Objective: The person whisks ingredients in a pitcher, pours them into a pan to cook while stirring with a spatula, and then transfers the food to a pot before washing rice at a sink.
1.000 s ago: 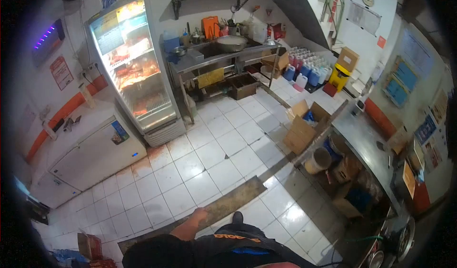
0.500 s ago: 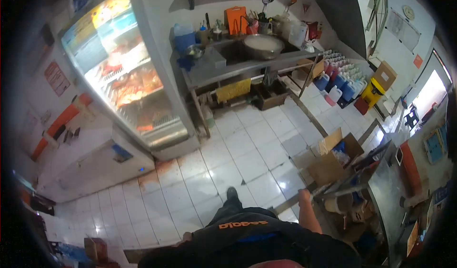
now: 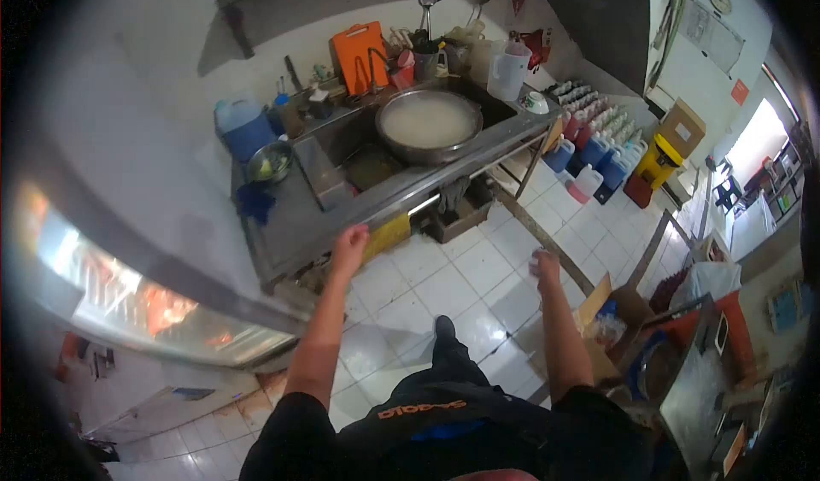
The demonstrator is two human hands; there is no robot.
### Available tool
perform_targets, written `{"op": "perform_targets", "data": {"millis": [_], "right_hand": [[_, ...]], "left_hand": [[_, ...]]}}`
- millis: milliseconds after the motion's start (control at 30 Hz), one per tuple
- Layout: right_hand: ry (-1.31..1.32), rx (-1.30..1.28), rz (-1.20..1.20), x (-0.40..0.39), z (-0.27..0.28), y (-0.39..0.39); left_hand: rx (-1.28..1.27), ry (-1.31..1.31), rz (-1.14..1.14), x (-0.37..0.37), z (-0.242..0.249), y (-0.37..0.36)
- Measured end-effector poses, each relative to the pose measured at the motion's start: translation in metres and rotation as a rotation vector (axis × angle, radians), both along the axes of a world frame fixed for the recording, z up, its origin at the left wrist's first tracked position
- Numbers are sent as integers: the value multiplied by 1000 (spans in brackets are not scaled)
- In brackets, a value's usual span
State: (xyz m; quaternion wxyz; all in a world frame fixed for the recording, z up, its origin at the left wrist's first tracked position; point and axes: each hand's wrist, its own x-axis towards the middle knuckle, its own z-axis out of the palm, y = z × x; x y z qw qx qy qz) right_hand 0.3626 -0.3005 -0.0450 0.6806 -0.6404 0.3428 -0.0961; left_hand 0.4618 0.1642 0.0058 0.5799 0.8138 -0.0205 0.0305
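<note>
My left hand (image 3: 349, 250) hangs in the air before the front edge of the steel sink counter (image 3: 286, 246), near a yellow cloth (image 3: 386, 237). Its fingers are curled, with nothing visible in them. Farther right, above the tiled floor, my right hand (image 3: 545, 269) is loosely closed; I see no object in it. A large metal basin (image 3: 427, 150) of cloudy whitish liquid rests over the sink. To its left are a clear rectangular container (image 3: 320, 173) and a small metal bowl (image 3: 271, 163) with something greenish inside.
An orange cutting board (image 3: 360, 58) and a clear pitcher (image 3: 509, 73) stand along the back of the counter. Jugs of coloured liquid (image 3: 617, 167) line the floor at right. A lit display fridge (image 3: 145, 297) stands left, an opened cardboard box (image 3: 632, 306) right.
I am closer to the sink, and the fridge has shifted left and down in view. My left hand has risen forward from beside my body; my right hand is higher and farther forward.
</note>
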Motion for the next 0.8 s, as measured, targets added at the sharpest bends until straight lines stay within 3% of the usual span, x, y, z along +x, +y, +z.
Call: {"op": "perform_targets", "data": {"millis": [67, 133, 200, 233, 267, 300, 333, 367, 400, 433, 533, 567, 633, 700, 733, 800], "right_hand": [[-168, -57, 101, 123, 22, -45], [-348, -66, -29, 241, 85, -48], [-579, -134, 53, 380, 87, -95], [-579, -210, 67, 426, 115, -102], [-560, -28, 41, 472, 140, -104], [-448, -256, -14, 517, 158, -118], [-367, -198, -37, 566, 158, -140], [-287, -138, -59, 617, 157, -162], [-208, -77, -82, 666, 156, -183], [-191, -55, -96, 695, 157, -191], [-143, 77, -117, 718, 166, -179], [-132, 81, -112, 728, 158, -178], [-170, 193, -144, 739, 145, -175], [-172, 271, -113, 742, 144, -181], [-181, 353, -90, 743, 144, -180], [-220, 401, 29, 762, 123, -204]], "left_hand": [[9, -117, 4, 76, 44, -27], [38, -133, 18, 160, 75, -50], [80, -246, 18, 246, 93, -72], [135, -144, -10, 291, 100, -77], [176, -204, -15, 344, 96, -82], [215, -189, 29, 382, 108, -95], [225, -174, 120, 416, 121, -111], [165, -248, 49, 460, 121, -118], [229, -135, 64, 500, 129, -125], [287, -23, 73, 535, 133, -130], [118, -10, 157, 619, 97, -140], [161, 97, 285, 639, 87, -140], [201, 207, 417, 643, 95, -147], [517, 283, 403, 627, 103, -150], [520, 293, 407, 631, 96, -144], [156, 311, 235, 630, 77, -126]]}}
